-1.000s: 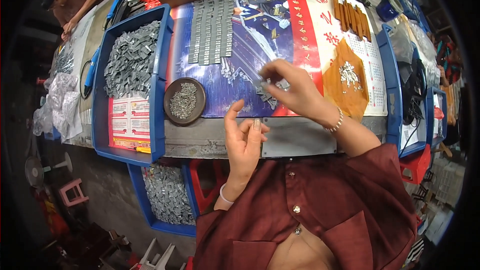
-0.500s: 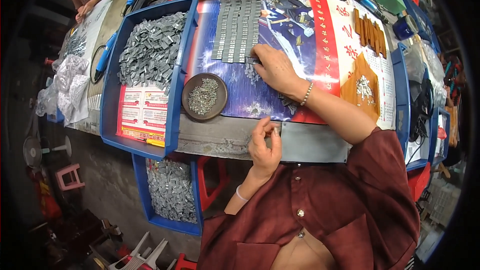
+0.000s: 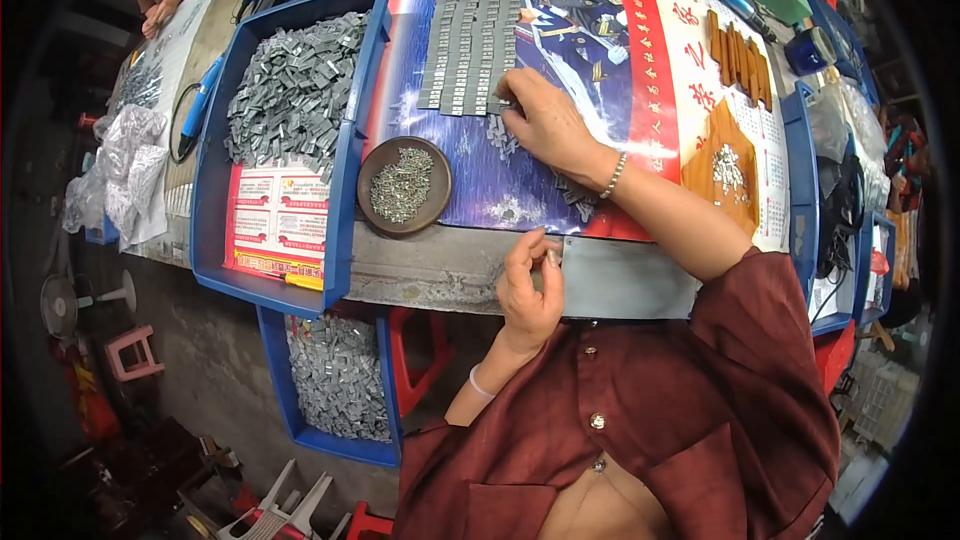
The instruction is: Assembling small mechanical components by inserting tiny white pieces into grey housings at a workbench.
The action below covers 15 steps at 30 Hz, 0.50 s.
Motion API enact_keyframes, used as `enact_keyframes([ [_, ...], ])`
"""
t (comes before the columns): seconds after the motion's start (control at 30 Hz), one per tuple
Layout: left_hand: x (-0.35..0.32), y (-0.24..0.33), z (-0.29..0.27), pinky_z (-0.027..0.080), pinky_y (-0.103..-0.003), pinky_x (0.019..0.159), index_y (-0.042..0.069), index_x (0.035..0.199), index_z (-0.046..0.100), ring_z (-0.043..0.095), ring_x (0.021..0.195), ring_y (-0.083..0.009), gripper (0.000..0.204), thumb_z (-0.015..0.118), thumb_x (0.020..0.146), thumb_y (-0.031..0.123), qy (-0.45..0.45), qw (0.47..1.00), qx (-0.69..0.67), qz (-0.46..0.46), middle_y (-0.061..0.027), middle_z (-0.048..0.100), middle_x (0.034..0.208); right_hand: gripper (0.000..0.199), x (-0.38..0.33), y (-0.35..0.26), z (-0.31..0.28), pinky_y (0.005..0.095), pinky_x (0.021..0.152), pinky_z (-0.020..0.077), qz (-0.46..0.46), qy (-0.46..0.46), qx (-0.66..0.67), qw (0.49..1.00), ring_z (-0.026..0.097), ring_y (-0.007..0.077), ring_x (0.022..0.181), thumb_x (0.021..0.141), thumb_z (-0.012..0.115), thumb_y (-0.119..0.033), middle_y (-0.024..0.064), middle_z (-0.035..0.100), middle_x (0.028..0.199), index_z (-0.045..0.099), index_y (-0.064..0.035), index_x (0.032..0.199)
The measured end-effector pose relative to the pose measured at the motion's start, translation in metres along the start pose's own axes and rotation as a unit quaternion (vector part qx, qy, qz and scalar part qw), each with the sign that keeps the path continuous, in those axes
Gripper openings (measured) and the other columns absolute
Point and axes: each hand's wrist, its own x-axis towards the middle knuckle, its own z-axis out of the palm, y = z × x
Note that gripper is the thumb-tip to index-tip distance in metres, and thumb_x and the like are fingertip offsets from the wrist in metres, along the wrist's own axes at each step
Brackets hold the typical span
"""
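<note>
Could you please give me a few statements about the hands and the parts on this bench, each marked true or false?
1. The right hand touches the rows of grey metal pieces. True.
2. The left hand rests inside the round brown dish. False: it is at the bench edge, apart from the dish.
3. The dish holds small screws. True.
4. The blue tray on the bench is filled with orange strips. False: it holds grey metal clips.
</note>
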Motion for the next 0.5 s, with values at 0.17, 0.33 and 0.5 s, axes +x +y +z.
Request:
enact_keyframes([
  [0.17,0.000,-0.001,0.000,0.051,-0.029,0.067,-0.004,0.119,0.047,0.063,0.072,-0.0177,0.037,0.056,0.084,-0.010,0.004,1.000,-0.011,-0.011,-0.0134,0.064,0.085,0.018,-0.018,-0.013,-0.044,0.0353,0.071,0.0492,0.053,0.007,0.072,0.996,0.061,0.0274,0.081,0.081,0.061,-0.002,0.0146,0.058,0.091,0.055,-0.0005,0.098],
  [0.33,0.000,-0.001,-0.002,0.051,-0.029,0.067,-0.003,0.118,0.049,0.063,0.071,-0.0172,0.035,0.057,0.085,-0.009,-0.001,0.999,-0.015,-0.029,-0.0125,0.064,0.084,0.016,-0.056,-0.009,-0.091,0.0358,0.070,0.0492,0.122,-0.011,0.051,0.991,0.062,0.0278,0.079,0.081,0.060,-0.002,0.0141,0.062,0.086,0.056,0.0006,0.096],
  [0.5,-0.001,-0.004,-0.002,0.050,-0.025,0.069,-0.001,0.122,0.046,0.060,0.075,-0.0122,0.033,0.051,0.090,-0.006,-0.032,0.999,-0.002,-0.031,-0.0107,0.063,0.093,0.016,-0.090,0.000,-0.111,0.0393,0.070,0.0484,0.156,-0.063,0.015,0.986,0.062,0.0348,0.080,0.081,0.059,-0.001,0.0184,0.063,0.088,0.055,0.0005,0.097],
])
